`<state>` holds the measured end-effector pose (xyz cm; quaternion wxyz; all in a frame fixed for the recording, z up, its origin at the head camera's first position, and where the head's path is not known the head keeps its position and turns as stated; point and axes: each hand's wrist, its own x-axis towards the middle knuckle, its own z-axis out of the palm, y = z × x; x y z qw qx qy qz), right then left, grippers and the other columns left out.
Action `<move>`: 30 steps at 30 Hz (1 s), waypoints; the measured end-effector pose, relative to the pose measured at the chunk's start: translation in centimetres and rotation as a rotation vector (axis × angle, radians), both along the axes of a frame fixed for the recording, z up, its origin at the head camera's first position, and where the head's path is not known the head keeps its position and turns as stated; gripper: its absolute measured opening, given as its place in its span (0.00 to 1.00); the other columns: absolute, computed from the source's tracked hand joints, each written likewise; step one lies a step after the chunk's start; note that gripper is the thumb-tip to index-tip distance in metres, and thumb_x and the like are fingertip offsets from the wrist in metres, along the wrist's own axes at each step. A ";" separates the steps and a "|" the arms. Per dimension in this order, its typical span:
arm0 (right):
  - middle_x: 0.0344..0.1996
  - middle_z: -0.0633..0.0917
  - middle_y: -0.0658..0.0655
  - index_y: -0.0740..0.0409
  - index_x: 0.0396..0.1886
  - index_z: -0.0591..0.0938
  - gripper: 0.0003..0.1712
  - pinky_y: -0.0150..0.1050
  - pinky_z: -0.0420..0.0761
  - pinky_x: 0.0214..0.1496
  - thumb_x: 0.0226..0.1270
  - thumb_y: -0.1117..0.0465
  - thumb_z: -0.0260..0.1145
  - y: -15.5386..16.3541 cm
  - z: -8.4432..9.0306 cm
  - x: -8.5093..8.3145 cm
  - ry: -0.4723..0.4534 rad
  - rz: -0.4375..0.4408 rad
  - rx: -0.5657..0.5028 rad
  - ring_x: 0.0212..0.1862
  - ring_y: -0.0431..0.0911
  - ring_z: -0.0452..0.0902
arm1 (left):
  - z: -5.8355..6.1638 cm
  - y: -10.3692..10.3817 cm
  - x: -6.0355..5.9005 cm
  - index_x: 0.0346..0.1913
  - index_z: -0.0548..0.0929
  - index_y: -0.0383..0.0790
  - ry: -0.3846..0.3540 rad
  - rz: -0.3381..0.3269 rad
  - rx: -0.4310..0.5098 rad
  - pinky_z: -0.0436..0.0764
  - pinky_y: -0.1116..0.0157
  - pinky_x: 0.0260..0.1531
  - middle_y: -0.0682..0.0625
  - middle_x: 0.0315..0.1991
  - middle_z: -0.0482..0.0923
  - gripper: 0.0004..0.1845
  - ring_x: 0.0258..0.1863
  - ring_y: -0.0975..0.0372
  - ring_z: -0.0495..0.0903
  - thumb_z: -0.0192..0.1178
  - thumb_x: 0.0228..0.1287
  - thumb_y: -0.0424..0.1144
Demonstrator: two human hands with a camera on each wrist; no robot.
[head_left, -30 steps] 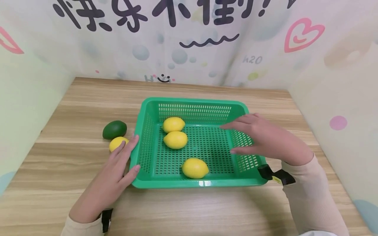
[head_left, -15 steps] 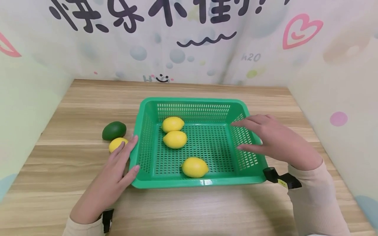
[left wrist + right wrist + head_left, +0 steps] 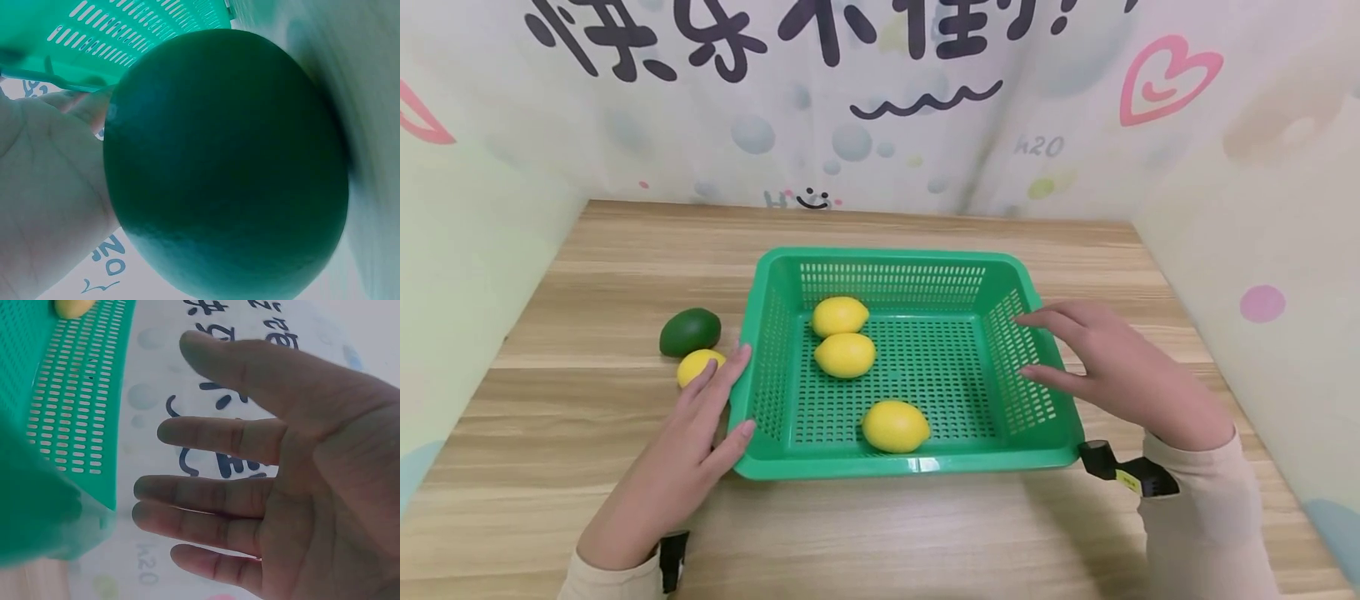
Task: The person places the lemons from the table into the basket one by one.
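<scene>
Shifted outward to the right rim of the green basket (image 3: 940,375), the right grip (image 3: 1116,362) hangs fingers apart, opposite the straight-fingered left grip (image 3: 688,437) on the basket's left rim, a bracketing step seemingly needing right-rim contact next, with avocado (image 3: 690,331) and lemon (image 3: 694,367) left of it, three lemons (image 3: 846,356) inside.

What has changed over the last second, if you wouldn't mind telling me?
The right hand has drawn back rightward, from over the inside of the green basket to its right rim. Nothing was visibly grasped or let go. The left hand stays at the left rim; the three lemons inside and the dark green fruit outside stayed put.
</scene>
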<state>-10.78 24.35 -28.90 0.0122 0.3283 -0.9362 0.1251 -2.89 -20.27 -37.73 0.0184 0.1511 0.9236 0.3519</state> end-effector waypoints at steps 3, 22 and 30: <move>0.60 0.82 0.61 0.60 0.66 0.79 0.33 0.61 0.75 0.63 0.65 0.54 0.76 0.4 0.0 0.2 -0.027 -0.044 -0.020 0.63 0.61 0.76 | 0.0 0.0 0.0 0.85 0.46 0.55 -0.004 0.001 0.002 0.62 0.23 0.60 0.40 0.80 0.55 0.39 0.78 0.33 0.47 0.53 0.80 0.45; 0.67 0.77 0.65 0.64 0.73 0.70 0.38 0.63 0.76 0.60 0.73 0.47 0.69 2.5 -0.8 0.2 -0.257 -0.227 -0.005 0.62 0.61 0.76 | 0.1 -0.1 0.0 0.85 0.47 0.53 0.011 -0.002 0.013 0.61 0.24 0.61 0.40 0.80 0.55 0.39 0.78 0.33 0.45 0.54 0.80 0.44; 0.68 0.75 0.69 0.67 0.75 0.67 0.37 0.65 0.76 0.60 0.79 0.46 0.61 3.2 -1.5 0.2 -0.329 -0.270 0.014 0.64 0.63 0.75 | -0.2 0.1 0.0 0.85 0.47 0.54 0.008 0.003 0.011 0.61 0.24 0.61 0.42 0.81 0.54 0.39 0.78 0.34 0.46 0.53 0.80 0.45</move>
